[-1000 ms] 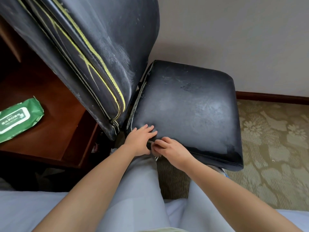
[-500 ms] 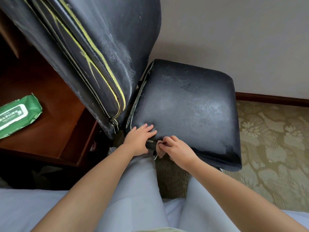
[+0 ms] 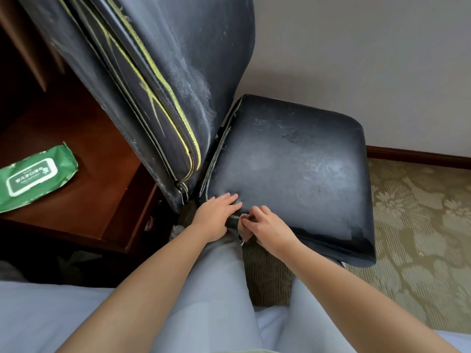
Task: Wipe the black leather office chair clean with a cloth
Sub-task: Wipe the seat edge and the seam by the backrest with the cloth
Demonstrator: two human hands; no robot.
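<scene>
Seat [image 3: 293, 171] of black leather chair sat right in front of knees, backrest [image 3: 163, 80] rising at upper left, dusty w/ pale scuffs and yellow seam foam showing. No proper cloth seen in either hand.

Left hand [image 3: 216, 216] lay flat on near-left corner of seat, fingers straight and spread, pressing on leather — prob. to steady cushion and hold edge taut while other hand worked. Right hand [image 3: 267, 229] sat just beside it at seat's front seam, fingers curled, tips pinching something small and pale at edge; couldn't tell if scrap of wipe, loose trim or peeling leather. Judged as picking at a stubborn bit, not wiping proper.

Green pack of wet wipes [image 3: 33, 178] lay on wooden desk [image 3: 84, 200] at left, well apart from both hands, lid looked closed; likely the source of wiping material. Patterned carpet [image 3: 420, 225] under chair.

Vs. 0.5 s ago: almost same. Left hand kept its flat press on same corner. Right hand stayed at same seam spot, fingers tucked a bit tighter on pale bit. Vs. 1 s ago: right hand crept slightly up toward seam. Wipes pack unmoved.
</scene>
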